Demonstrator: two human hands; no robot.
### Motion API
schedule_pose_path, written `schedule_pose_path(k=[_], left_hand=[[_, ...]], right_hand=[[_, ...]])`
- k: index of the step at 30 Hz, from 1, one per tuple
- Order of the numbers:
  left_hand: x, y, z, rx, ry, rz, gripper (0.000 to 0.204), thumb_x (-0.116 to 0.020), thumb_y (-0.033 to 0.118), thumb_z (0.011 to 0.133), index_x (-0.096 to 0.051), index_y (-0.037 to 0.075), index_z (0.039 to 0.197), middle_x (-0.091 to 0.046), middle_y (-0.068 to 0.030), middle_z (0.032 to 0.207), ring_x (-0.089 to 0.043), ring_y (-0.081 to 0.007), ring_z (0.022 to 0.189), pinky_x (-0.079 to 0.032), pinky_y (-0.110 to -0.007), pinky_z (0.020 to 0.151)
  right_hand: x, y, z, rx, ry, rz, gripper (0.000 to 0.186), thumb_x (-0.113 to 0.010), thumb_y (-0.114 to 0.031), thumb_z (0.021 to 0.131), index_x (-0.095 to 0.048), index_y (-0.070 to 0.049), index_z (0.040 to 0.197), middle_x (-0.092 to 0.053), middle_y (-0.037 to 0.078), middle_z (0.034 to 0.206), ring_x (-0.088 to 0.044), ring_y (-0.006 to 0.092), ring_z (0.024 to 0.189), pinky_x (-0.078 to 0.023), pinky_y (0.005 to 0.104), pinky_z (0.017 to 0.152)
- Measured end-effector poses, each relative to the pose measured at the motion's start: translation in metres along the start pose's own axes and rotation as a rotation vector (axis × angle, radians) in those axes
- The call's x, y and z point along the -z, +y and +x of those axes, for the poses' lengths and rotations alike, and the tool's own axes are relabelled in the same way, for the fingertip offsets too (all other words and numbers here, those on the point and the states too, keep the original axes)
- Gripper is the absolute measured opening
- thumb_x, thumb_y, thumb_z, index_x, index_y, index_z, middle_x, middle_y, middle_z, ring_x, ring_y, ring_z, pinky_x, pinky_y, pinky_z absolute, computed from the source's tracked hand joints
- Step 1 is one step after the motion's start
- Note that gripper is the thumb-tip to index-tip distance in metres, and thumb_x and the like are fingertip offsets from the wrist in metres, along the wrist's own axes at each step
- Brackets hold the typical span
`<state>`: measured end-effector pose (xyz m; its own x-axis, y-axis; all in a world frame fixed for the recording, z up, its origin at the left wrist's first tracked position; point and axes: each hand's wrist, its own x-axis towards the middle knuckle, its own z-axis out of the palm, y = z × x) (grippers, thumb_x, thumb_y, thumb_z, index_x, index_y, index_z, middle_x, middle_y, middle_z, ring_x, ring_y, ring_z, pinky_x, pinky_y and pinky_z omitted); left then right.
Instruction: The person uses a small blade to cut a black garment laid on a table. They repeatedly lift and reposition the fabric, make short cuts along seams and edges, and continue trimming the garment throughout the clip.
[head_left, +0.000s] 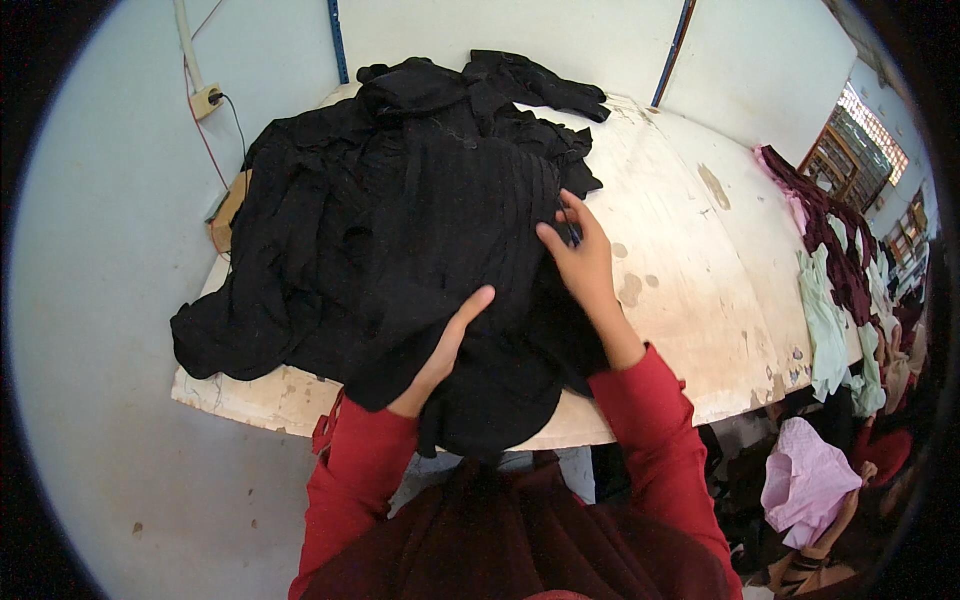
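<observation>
A big heap of black cloth garments [330, 230] lies in front of me, with a pleated or layered panel turned up in its middle. My left hand [455, 335] grips the near part of the black garment [440, 220]; the thumb lies on top and the other fingers are hidden in the cloth. At the panel's right edge, my right hand [583, 250] closes round a small dark tool with a bluish part, which looks like thread snips [573, 232]. Its tip is close to the fabric edge, and I cannot tell whether it touches.
The heap rests on a pale, stained and chipped tabletop [680, 290]. Maroon cloth [840, 240] and mint-green cloth [823, 320] hang over its right end. Another person's hand [867, 470] is beside pink cloth [810, 480] at lower right. A wall socket [207, 101] with a plugged cable sits at left.
</observation>
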<state>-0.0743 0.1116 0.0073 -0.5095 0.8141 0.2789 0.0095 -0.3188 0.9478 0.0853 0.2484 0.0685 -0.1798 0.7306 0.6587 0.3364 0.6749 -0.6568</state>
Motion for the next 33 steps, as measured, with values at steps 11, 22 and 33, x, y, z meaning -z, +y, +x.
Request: schedule_pose_path(k=[11, 22, 33], left_hand=[[0.01, 0.002, -0.053, 0.325, -0.078, -0.352, 0.048, -0.073, 0.007, 0.082, -0.057, 0.0, 0.127, -0.059, -0.0137, 0.126, -0.056, -0.026, 0.116, -0.043, -0.038, 0.103], [0.023, -0.029, -0.055, 0.426, -0.068, -0.344, 0.044, -0.072, 0.01, 0.082, -0.059, -0.002, 0.123, -0.061, -0.0154, 0.122, -0.058, -0.0273, 0.113, -0.046, -0.038, 0.099], [0.014, 0.024, -0.055, 0.582, -0.144, -0.538, 0.03, -0.067, 0.012, 0.086, -0.066, -0.002, 0.112, -0.067, -0.0142, 0.11, -0.064, -0.0245, 0.103, -0.05, -0.038, 0.092]], right_hand=[[0.029, -0.045, -0.068, -0.089, -0.199, 0.152, 0.046, -0.069, 0.001, 0.079, -0.064, -0.009, 0.124, -0.061, 0.006, 0.096, -0.06, 0.0136, 0.082, -0.046, 0.0243, 0.063], [0.032, -0.047, -0.046, -0.086, -0.046, 0.3, 0.007, -0.07, -0.009, 0.087, -0.07, -0.002, 0.09, -0.068, 0.003, 0.081, -0.058, 0.0085, 0.071, -0.045, 0.026, 0.063], [0.06, -0.083, -0.062, 0.178, -0.409, 0.018, 0.027, -0.078, -0.022, 0.077, -0.072, -0.009, 0.1, -0.07, 0.008, 0.081, -0.069, 0.0229, 0.07, -0.052, 0.0304, 0.061]])
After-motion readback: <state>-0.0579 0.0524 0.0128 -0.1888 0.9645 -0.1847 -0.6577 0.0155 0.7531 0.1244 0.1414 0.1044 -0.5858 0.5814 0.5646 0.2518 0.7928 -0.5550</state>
